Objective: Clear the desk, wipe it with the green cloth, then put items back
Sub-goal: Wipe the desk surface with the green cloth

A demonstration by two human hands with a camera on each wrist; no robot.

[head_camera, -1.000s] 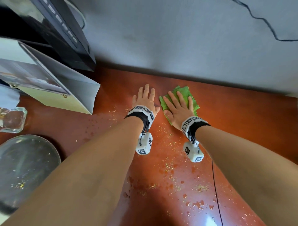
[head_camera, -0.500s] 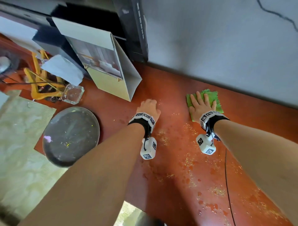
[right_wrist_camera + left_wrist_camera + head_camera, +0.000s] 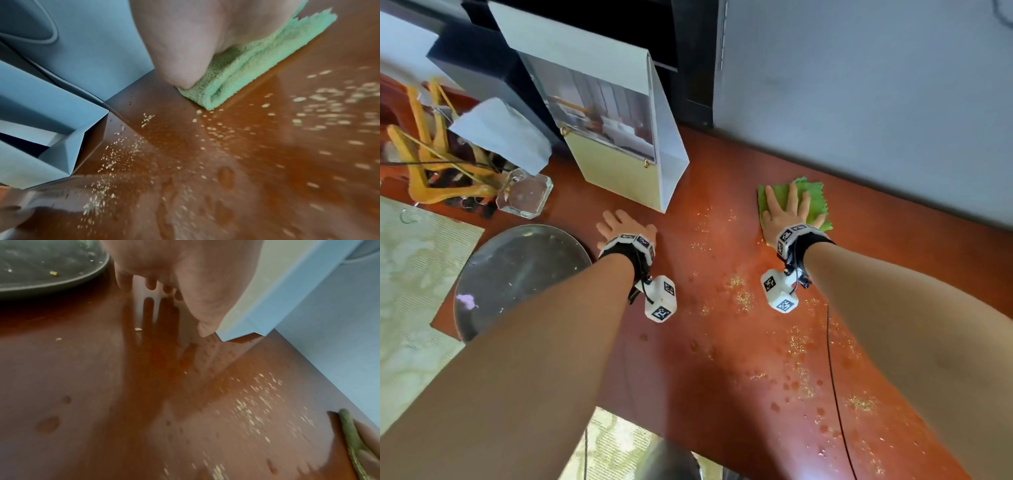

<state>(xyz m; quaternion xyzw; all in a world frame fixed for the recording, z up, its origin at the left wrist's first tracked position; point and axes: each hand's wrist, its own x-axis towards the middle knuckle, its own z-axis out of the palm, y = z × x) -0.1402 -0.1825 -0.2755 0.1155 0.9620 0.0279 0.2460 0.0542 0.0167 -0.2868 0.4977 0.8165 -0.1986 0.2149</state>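
Observation:
My right hand (image 3: 787,207) lies flat with spread fingers on the folded green cloth (image 3: 816,202), pressing it onto the red-brown desk (image 3: 722,346) near the wall. In the right wrist view the thumb side of that hand (image 3: 185,40) pins the cloth (image 3: 246,69) at its folded corner. My left hand (image 3: 624,224) is held just over the desk beside the paper bag (image 3: 619,164), fingers relaxed and holding nothing; the left wrist view shows the hand (image 3: 156,272) above its reflection. Yellow crumbs and water drops (image 3: 739,298) cover the desk between the hands.
A grey round tray (image 3: 517,274) sits left of my left hand, with a glass ashtray (image 3: 524,193) and yellow hangers (image 3: 424,164) behind it. The grey wall (image 3: 859,102) bounds the desk at the back. A thin black cable (image 3: 832,377) runs across the wet part.
My left hand has slid left, away from the cloth and toward the paper bag and tray. The right hand still presses the cloth by the wall. The head view has swung left.

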